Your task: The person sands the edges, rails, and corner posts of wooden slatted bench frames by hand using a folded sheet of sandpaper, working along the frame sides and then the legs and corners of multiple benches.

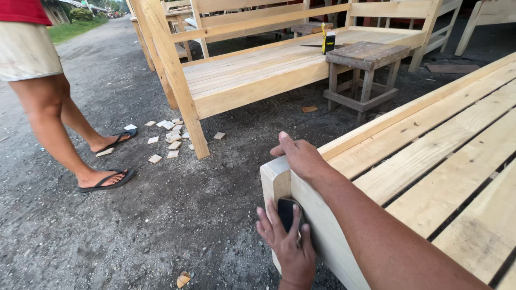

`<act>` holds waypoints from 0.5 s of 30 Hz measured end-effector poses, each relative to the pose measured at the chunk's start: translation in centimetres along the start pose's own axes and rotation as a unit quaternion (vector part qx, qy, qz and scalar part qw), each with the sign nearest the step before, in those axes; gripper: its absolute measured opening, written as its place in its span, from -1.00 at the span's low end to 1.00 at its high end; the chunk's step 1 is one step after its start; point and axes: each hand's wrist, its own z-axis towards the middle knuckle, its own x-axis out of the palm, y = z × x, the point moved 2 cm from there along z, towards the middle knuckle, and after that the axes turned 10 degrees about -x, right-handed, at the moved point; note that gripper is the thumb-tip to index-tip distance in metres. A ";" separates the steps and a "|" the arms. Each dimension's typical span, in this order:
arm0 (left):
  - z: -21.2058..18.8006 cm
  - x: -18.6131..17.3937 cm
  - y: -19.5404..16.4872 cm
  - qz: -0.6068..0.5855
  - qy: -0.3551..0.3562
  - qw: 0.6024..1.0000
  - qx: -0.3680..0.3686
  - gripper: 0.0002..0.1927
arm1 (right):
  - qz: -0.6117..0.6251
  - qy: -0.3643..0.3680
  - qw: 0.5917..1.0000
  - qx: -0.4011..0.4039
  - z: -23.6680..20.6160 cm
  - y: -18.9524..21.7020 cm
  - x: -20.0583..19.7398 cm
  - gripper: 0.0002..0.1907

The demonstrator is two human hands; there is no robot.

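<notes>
A pale wooden slatted frame fills the right side, and its rounded corner post stands at the centre. My right hand lies over the top of that corner with its fingers curled on the edge, the forearm reaching in from the lower right. My left hand presses a small dark block flat against the outer side board just below the corner. Most of the block is covered by my fingers.
Another person's bare legs in flip-flops stand on the gravel at the left. Several small wood offcuts lie near the leg of a second slatted frame. A weathered stool stands beyond it, with a yellow-and-black object behind.
</notes>
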 end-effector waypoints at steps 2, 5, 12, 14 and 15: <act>-0.2 -1.9 -0.4 -0.002 -0.027 0.999 0.020 -0.60 | -0.007 -0.003 0.999 -0.039 0.3 0.1 0.0 -0.26; 0.5 -4.8 -0.6 -0.024 -0.064 0.998 -0.014 -0.67 | -0.010 -0.008 0.998 -0.062 0.9 -0.4 0.1 -0.25; 7.2 -7.8 -6.7 -0.123 0.013 0.992 0.006 -0.57 | 0.050 -0.023 0.996 -0.073 1.8 -1.2 0.1 -0.25; 8.9 -9.5 -8.2 -0.149 -0.035 0.988 0.012 -0.57 | 0.051 -0.036 0.993 -0.096 1.9 -1.3 0.0 -0.26; 9.4 -10.6 -8.5 -0.156 -0.064 0.986 -0.009 -0.56 | 0.053 -0.041 0.993 -0.102 1.9 -1.3 0.0 -0.26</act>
